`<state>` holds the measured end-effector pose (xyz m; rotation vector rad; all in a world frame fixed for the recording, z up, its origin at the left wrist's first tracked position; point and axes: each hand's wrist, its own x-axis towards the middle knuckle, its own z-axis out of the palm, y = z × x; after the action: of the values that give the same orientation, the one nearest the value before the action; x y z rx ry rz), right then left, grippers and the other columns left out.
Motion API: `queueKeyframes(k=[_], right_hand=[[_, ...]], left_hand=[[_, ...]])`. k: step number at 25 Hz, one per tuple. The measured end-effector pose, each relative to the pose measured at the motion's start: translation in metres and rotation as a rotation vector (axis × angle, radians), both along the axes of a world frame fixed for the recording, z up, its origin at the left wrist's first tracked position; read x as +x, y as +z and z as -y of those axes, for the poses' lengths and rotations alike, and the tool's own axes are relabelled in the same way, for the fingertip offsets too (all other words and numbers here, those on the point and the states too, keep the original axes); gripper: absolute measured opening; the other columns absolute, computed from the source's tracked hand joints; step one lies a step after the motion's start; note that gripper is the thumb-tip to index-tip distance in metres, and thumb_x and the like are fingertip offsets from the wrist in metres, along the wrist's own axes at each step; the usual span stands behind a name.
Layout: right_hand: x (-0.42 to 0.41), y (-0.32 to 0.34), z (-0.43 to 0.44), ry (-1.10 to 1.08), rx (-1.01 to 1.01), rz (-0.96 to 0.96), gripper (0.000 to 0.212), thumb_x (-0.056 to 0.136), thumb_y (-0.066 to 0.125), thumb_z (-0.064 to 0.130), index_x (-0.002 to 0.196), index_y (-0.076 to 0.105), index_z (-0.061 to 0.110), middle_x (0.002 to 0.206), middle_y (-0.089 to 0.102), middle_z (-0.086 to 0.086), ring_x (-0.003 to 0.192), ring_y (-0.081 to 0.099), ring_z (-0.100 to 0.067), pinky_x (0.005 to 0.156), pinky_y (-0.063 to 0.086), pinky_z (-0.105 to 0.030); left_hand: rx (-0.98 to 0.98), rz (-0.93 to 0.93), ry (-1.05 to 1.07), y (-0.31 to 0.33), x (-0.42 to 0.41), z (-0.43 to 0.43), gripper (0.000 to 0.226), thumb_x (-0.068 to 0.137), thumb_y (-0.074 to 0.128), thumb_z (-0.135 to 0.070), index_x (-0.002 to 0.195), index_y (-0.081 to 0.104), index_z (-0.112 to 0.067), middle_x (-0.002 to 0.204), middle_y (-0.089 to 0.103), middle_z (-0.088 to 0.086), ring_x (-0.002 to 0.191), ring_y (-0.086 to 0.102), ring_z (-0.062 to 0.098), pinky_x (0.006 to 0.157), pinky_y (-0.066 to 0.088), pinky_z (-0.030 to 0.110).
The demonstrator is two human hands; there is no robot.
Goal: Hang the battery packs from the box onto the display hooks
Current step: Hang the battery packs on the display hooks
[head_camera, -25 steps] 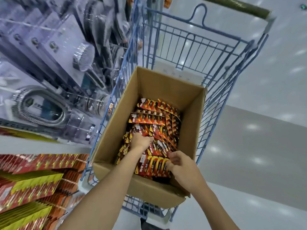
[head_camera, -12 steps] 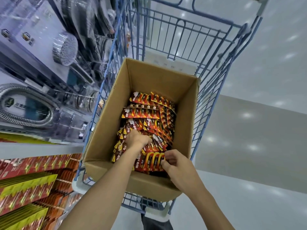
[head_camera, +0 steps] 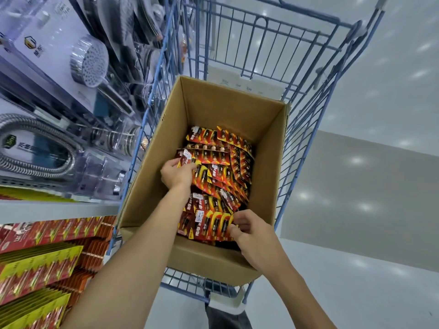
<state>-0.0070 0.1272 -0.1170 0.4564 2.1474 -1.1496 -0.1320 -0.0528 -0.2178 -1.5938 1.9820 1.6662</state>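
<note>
Inside the box, tall walls close around and open room above, the left grip pinches one battery pack; the right grip clasps the near packs at their edge

Nothing legible, battery packs included

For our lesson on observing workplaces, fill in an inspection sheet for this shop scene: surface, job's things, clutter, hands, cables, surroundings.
Surface: blue wire cart carries an open cardboard box.
Job's things: battery packs piled loosely in the box; more on the display, lower left.
Clutter: nothing seen.
Hands: left hand grips one pack; right hand pinches a row of packs nearest the person.
Cables: nothing seen.
Surroundings: packaged shower heads on shelving; grey floor.
</note>
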Motion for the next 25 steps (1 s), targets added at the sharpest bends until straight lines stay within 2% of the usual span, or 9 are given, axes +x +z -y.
queueKeyframes(k=[3, 6, 8, 10, 13, 14, 18, 22, 25], right_hand=[[0.001, -0.003, 0.000, -0.009, 0.006, 0.008, 0.029, 0.102, 0.061, 0.033, 0.130, 0.057, 0.028, 0.120, 0.064, 0.013, 0.112, 0.060, -0.005, 0.096, 0.054, -0.025], [0.001, -0.005, 0.000, -0.017, 0.006, 0.011, 0.028, 0.102, 0.060, 0.032, 0.130, 0.057, 0.028, 0.120, 0.064, 0.013, 0.108, 0.060, -0.004, 0.077, 0.052, -0.013], [0.000, -0.005, 0.003, -0.013, 0.000, 0.018, 0.027, 0.103, 0.059, 0.031, 0.130, 0.056, 0.028, 0.121, 0.064, 0.012, 0.101, 0.061, -0.003, 0.066, 0.049, -0.009], [-0.002, -0.004, 0.003, -0.010, -0.009, 0.025, 0.026, 0.103, 0.059, 0.029, 0.129, 0.056, 0.027, 0.120, 0.063, 0.011, 0.094, 0.062, -0.002, 0.063, 0.048, -0.007], [-0.010, -0.005, 0.000, 0.006, -0.020, 0.030, 0.030, 0.102, 0.061, 0.028, 0.131, 0.057, 0.024, 0.121, 0.063, 0.009, 0.100, 0.060, -0.004, 0.068, 0.047, -0.009], [-0.013, -0.007, -0.001, 0.022, -0.016, 0.034, 0.031, 0.102, 0.062, 0.027, 0.132, 0.056, 0.024, 0.122, 0.062, 0.009, 0.100, 0.059, -0.004, 0.067, 0.046, -0.009], [-0.037, -0.023, 0.004, 0.196, 0.078, 0.014, 0.039, 0.099, 0.065, 0.021, 0.136, 0.054, 0.021, 0.132, 0.060, 0.003, 0.091, 0.059, -0.006, 0.070, 0.048, -0.015], [-0.055, -0.067, 0.023, 0.526, 0.175, 0.136, 0.059, 0.091, 0.067, 0.012, 0.146, 0.046, 0.014, 0.141, 0.055, -0.008, 0.125, 0.055, -0.027, 0.099, 0.049, -0.033], [-0.051, -0.098, 0.034, 0.751, 0.290, 0.086, 0.055, 0.090, 0.068, 0.012, 0.141, 0.048, 0.019, 0.136, 0.057, -0.010, 0.125, 0.054, -0.030, 0.105, 0.049, -0.041]], left_hand=[[0.220, 0.056, 0.128, -0.024, 0.003, -0.014, 0.062, 0.079, 0.087, -0.011, 0.135, 0.061, -0.013, 0.128, 0.068, 0.009, 0.121, 0.065, 0.031, 0.102, 0.056, 0.048], [0.385, 0.101, 0.106, -0.036, 0.004, -0.015, 0.083, 0.080, 0.086, -0.005, 0.150, 0.042, -0.007, 0.146, 0.054, 0.017, 0.138, 0.052, 0.037, 0.116, 0.044, 0.051], [0.403, 0.119, 0.074, -0.040, 0.002, -0.012, 0.073, 0.085, 0.081, -0.001, 0.147, 0.043, -0.005, 0.147, 0.053, 0.018, 0.138, 0.052, 0.037, 0.115, 0.045, 0.051], [0.286, 0.111, -0.025, -0.034, 0.004, -0.005, 0.059, 0.084, 0.081, 0.000, 0.136, 0.054, -0.008, 0.133, 0.063, 0.012, 0.128, 0.060, 0.034, 0.106, 0.053, 0.048], [0.132, -0.018, -0.190, 0.007, 0.015, 0.007, 0.041, 0.084, 0.082, -0.007, 0.119, 0.064, -0.017, 0.107, 0.073, -0.001, 0.098, 0.072, 0.020, 0.074, 0.056, 0.032], [0.122, -0.091, -0.218, 0.026, 0.021, 0.012, 0.037, 0.086, 0.082, -0.009, 0.117, 0.065, -0.021, 0.103, 0.074, -0.005, 0.090, 0.074, 0.014, 0.069, 0.055, 0.027], [0.261, -0.335, -0.253, 0.098, 0.048, 0.034, 0.030, 0.087, 0.079, -0.006, 0.113, 0.072, -0.019, 0.103, 0.081, 0.001, 0.090, 0.079, 0.019, 0.073, 0.064, 0.033], [0.471, -0.387, -0.204, 0.136, 0.073, 0.052, 0.031, 0.093, 0.070, -0.002, 0.122, 0.070, -0.012, 0.112, 0.078, 0.011, 0.099, 0.077, 0.028, 0.080, 0.065, 0.041], [0.530, -0.397, -0.165, 0.150, 0.090, 0.061, 0.031, 0.099, 0.062, -0.004, 0.129, 0.067, -0.011, 0.116, 0.077, 0.013, 0.102, 0.076, 0.029, 0.082, 0.065, 0.044]])
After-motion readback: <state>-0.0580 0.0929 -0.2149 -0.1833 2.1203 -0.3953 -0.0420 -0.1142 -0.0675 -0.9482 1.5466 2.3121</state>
